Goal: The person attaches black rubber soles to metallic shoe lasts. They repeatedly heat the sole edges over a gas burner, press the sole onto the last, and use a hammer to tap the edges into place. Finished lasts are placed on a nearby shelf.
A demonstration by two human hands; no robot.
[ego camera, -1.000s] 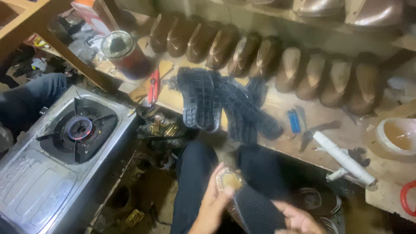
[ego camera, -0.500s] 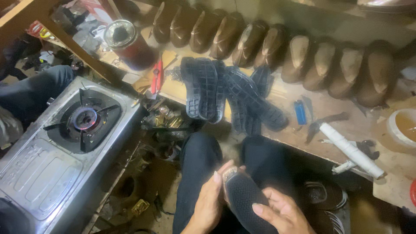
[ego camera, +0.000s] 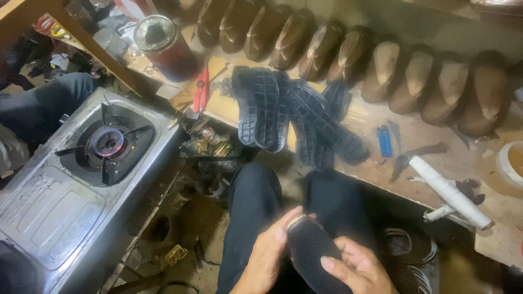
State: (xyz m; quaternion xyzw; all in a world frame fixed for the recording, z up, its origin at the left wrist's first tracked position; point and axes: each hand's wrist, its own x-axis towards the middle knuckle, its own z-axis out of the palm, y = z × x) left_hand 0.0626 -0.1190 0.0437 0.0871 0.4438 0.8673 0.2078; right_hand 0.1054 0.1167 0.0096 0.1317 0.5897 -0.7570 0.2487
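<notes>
Low in the frame I hold a black textured shoe sole [ego camera: 314,253] over my lap. My left hand [ego camera: 268,257] grips its left edge, fingers wrapped behind it. My right hand [ego camera: 357,268] presses on its right side from the front. Beyond my knees, several more black rubber soles [ego camera: 289,111] lie piled on the wooden workbench [ego camera: 419,163]. A row of brown shoe uppers on lasts [ego camera: 348,57] lines the back of the bench.
A steel gas stove [ego camera: 81,174] with a lit burner [ego camera: 109,142] stands to my left. On the bench lie red pliers [ego camera: 200,90], a blue lighter [ego camera: 384,140], a white roll [ego camera: 450,191] and a tin can [ego camera: 163,46]. Another person's leg [ego camera: 38,106] is at the far left.
The sole has come up further into view and turned its textured face toward me. My right hand has closed onto its side. The view has dipped slightly.
</notes>
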